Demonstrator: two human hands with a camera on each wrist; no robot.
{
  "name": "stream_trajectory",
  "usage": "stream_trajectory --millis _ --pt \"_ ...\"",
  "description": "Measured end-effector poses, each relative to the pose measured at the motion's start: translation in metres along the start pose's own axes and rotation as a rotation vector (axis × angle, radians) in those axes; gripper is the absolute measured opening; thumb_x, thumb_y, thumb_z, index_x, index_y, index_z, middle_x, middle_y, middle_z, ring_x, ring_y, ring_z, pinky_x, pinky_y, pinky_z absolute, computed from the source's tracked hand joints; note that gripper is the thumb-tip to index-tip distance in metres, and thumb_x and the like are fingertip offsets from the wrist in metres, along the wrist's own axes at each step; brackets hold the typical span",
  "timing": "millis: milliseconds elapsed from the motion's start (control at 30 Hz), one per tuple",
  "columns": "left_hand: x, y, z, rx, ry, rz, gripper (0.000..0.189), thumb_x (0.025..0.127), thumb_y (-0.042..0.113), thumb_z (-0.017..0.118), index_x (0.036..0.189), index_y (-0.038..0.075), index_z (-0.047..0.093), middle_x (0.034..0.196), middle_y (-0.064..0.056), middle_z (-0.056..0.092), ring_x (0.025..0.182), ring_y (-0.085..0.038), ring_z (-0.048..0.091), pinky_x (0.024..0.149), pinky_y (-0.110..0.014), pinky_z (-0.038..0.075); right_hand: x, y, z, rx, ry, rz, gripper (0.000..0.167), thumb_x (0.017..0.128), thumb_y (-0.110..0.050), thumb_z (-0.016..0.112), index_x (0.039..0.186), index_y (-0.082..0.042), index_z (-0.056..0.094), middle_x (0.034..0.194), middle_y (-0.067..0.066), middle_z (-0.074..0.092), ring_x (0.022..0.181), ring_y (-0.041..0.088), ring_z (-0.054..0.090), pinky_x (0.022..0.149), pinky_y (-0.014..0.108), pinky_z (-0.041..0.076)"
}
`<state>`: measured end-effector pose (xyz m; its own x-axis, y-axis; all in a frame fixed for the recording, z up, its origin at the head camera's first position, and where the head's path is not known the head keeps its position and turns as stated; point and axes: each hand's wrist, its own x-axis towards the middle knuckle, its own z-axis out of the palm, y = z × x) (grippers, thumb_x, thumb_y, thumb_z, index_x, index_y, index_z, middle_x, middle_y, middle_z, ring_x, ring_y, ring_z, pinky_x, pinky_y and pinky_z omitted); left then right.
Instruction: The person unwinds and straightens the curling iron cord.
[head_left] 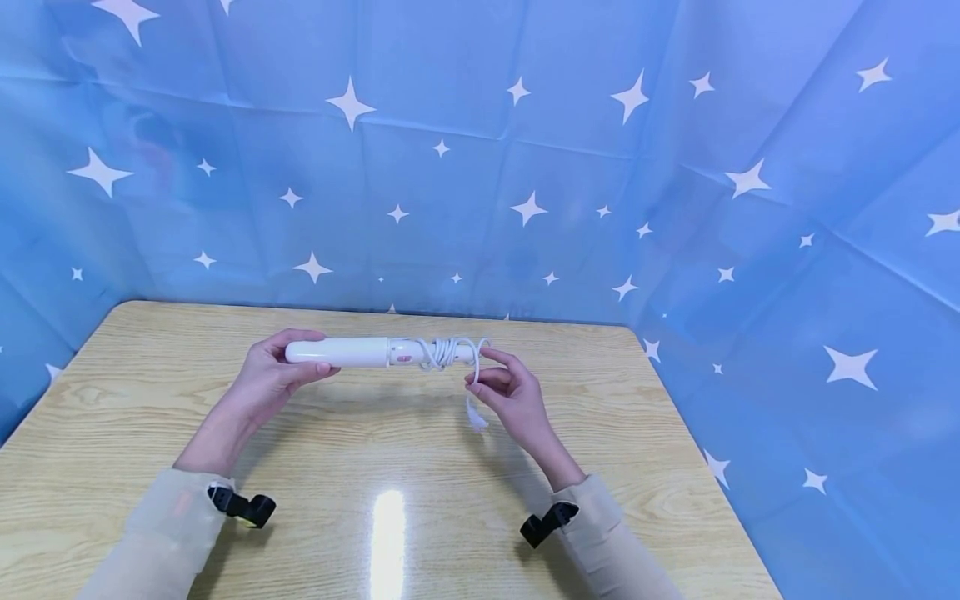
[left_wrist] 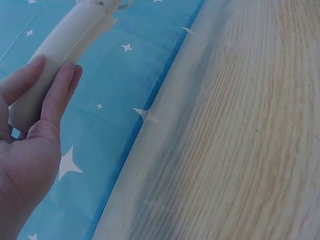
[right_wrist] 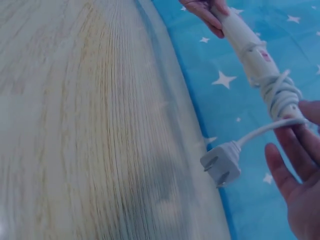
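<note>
A white wand-shaped appliance, like a hair curling iron, is held level above the table. My left hand grips its smooth, rounded end between thumb and fingers, as the left wrist view shows on the white barrel. A white power cord is wound in several loops around the handle at the other end. At that end my right hand pinches the cord by the handle's tip. The two-pronged plug dangles from a short length of cord beside the right fingers. A small pink mark shows on the handle.
The wooden table lies beneath both hands and has a bright light reflection near its front. A blue curtain with white stars rises behind the table and along its sides. Black wrist cameras sit at the pale sleeves.
</note>
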<state>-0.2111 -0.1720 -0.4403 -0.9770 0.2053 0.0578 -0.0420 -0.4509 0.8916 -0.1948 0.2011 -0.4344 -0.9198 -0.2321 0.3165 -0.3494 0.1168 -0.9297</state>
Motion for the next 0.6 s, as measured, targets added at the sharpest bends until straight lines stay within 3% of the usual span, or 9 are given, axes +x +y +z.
stream_trajectory --millis 200,367,600 --pt "0.0002 0.0019 0.0001 0.003 0.004 -0.005 0.042 0.087 -0.022 0.067 0.114 0.009 0.075 0.131 -0.012 0.041 0.117 -0.027 0.054 0.096 -0.038 0.058 -0.0004 -0.0013 -0.0009 -0.012 0.012 0.005 0.052 0.092 0.011 0.070 0.141 0.003 0.055 0.101 0.032 0.069 0.087 0.012 0.071 0.083 0.026 0.061" --pt "-0.0007 0.0031 -0.0008 -0.008 0.013 0.012 0.042 0.087 -0.023 0.067 0.117 0.006 0.073 0.131 -0.012 0.043 0.118 -0.027 0.052 0.096 -0.038 0.058 -0.0004 -0.0030 -0.0026 0.005 0.048 0.018 0.050 0.092 0.013 0.068 0.139 0.005 0.055 0.099 0.032 0.067 0.083 0.014 0.071 0.079 0.033 0.064" --pt "-0.0023 0.0055 -0.0038 -0.016 0.004 0.036 0.042 0.087 -0.023 0.066 0.118 0.005 0.074 0.129 -0.011 0.045 0.115 -0.026 0.057 0.094 -0.037 0.058 0.0000 -0.0065 -0.0084 -0.074 0.094 0.028 0.027 0.095 0.011 0.066 0.121 0.011 0.066 0.095 0.026 0.069 0.079 0.014 0.069 0.071 0.031 0.064"
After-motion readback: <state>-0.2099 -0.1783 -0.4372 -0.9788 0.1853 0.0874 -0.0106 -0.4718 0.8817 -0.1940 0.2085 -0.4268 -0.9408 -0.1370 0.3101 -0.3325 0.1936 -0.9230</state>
